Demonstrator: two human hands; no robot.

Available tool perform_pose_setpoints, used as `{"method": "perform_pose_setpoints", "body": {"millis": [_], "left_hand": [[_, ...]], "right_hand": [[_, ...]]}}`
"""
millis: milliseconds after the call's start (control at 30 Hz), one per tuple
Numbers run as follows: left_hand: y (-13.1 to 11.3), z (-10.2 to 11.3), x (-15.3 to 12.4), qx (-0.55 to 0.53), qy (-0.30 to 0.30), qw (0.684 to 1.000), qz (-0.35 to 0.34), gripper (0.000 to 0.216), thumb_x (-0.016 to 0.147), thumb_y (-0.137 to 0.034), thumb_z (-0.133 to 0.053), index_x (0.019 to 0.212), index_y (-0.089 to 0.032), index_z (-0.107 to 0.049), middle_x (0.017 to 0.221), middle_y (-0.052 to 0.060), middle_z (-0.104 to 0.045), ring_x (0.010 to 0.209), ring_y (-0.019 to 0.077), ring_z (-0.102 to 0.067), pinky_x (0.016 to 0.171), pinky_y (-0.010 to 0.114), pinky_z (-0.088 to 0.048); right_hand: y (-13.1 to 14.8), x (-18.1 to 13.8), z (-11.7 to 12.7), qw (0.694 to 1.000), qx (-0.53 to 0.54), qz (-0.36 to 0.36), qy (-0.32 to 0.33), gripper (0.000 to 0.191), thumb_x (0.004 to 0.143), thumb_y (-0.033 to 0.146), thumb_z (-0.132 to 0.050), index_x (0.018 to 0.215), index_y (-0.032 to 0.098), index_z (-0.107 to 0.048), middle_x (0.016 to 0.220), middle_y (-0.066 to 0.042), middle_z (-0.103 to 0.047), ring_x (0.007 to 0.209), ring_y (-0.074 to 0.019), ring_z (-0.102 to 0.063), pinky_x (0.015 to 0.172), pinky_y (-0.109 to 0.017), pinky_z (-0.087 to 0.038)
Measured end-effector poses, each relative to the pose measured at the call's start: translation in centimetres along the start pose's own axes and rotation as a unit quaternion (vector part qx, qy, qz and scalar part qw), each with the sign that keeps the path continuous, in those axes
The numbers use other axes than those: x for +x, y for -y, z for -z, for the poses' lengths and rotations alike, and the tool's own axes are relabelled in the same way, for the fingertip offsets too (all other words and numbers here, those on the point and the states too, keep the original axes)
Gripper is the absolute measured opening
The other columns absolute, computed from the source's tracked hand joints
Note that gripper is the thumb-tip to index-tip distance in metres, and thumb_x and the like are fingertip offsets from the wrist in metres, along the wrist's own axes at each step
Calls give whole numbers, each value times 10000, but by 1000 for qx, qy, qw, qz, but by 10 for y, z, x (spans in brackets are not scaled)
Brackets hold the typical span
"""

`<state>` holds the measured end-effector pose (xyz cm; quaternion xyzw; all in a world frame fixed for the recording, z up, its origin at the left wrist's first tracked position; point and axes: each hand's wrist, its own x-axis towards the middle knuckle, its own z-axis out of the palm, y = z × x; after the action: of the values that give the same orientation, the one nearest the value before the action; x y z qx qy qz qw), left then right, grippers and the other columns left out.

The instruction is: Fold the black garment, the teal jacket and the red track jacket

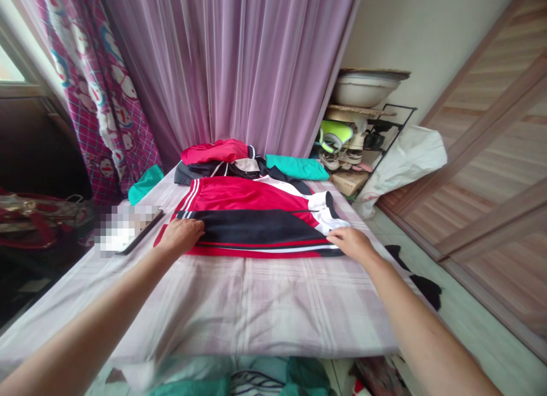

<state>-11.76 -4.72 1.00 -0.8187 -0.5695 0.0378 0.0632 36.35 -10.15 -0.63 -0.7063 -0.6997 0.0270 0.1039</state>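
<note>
A red, black and white tracksuit garment [256, 228] lies flat on the cloth-covered table [256, 310], with its long side across in front of me. White stripes mark its left end, and white and red lines run along its near edge. Whether it is a jacket or trousers I cannot tell. My left hand [183, 235] is on the left end, fingers curled onto the black fabric. At the right end, my right hand [351, 242] pinches the corner beside a white, dark-edged part.
Behind lie a red garment [216, 151], dark clothing and a folded teal cloth [297, 167]. A phone-like device [141, 231], partly blurred, rests at the left. A shelf with shoes and a basin [365, 89] stands back right, beside a white bag [405, 162]. Purple curtains [239, 65] hang behind.
</note>
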Motion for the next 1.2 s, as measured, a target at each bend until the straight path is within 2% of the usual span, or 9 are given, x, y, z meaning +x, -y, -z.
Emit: {"method": "perform_pose_setpoints", "body": {"millis": [100,267,367,567,667,767,900,1100,1200], "left_hand": [[-5,0,-1,-8,-3,1000,20,280,934,-352,-439,913,-232,-691,952,87,-746,913,264,-687,793,353,-441],[-9,1,-7,-15,-22,999,23,333,944,-369,-405,937,-208,-696,953,103,-745,909,286,-687,805,389,-452],[-11,1,-8,-33,-56,998,15,384,952,-418,-380,970,-219,-709,966,93,-743,916,274,-686,826,391,-469],[-29,-27,5,-109,-158,981,-16,495,951,-508,-387,1228,-218,-676,1311,125,-656,1246,328,-564,1071,497,-389],[-37,-48,10,-97,-149,984,16,580,928,-581,-423,1369,-241,-584,1450,115,-556,1383,342,-440,1156,541,-288],[-39,-60,12,-91,-135,986,23,602,927,-604,-421,1405,-262,-553,1491,107,-516,1411,334,-411,1180,544,-249],[-37,-64,11,-99,-136,986,15,595,930,-608,-419,1402,-275,-560,1497,100,-510,1408,335,-418,1180,554,-250],[-37,-66,11,-104,-149,983,14,562,932,-599,-430,1380,-296,-582,1481,82,-530,1395,316,-444,1180,535,-270],[-38,-64,12,-105,-144,984,18,556,934,-595,-429,1374,-294,-588,1478,84,-533,1392,316,-447,1180,539,-270]], "right_hand": [[-2,1,-7,999,-17,-6,-44,212,879,307,-563,845,263,-768,966,-22,-750,852,-182,-639,660,-266,-394],[-4,1,-12,999,-24,-9,22,185,822,228,-601,891,257,-770,955,-25,-755,836,-183,-645,662,-268,-412],[8,8,-2,999,-33,-15,4,278,834,206,-564,1027,258,-757,1049,-33,-752,899,-194,-657,719,-273,-445],[103,45,-6,988,59,122,-75,416,956,316,-424,1298,221,-641,1307,-77,-657,1188,-238,-585,1023,-361,-427],[152,64,-27,981,68,181,-28,529,972,424,-424,1454,216,-490,1530,-92,-460,1391,-265,-418,1134,-450,-321],[172,74,-49,981,40,174,74,611,990,511,-370,1516,202,-395,1619,-103,-296,1489,-265,-250,1195,-504,-183],[154,74,-63,984,22,134,116,640,1004,543,-295,1541,200,-345,1641,-86,-234,1512,-240,-189,1216,-491,-129],[98,59,-57,993,3,79,86,560,1011,489,-295,1506,256,-413,1614,-67,-311,1486,-230,-275,1198,-495,-209],[70,46,-55,997,-1,77,25,510,997,449,-342,1439,261,-512,1548,-81,-435,1435,-248,-377,1181,-514,-248]]}}
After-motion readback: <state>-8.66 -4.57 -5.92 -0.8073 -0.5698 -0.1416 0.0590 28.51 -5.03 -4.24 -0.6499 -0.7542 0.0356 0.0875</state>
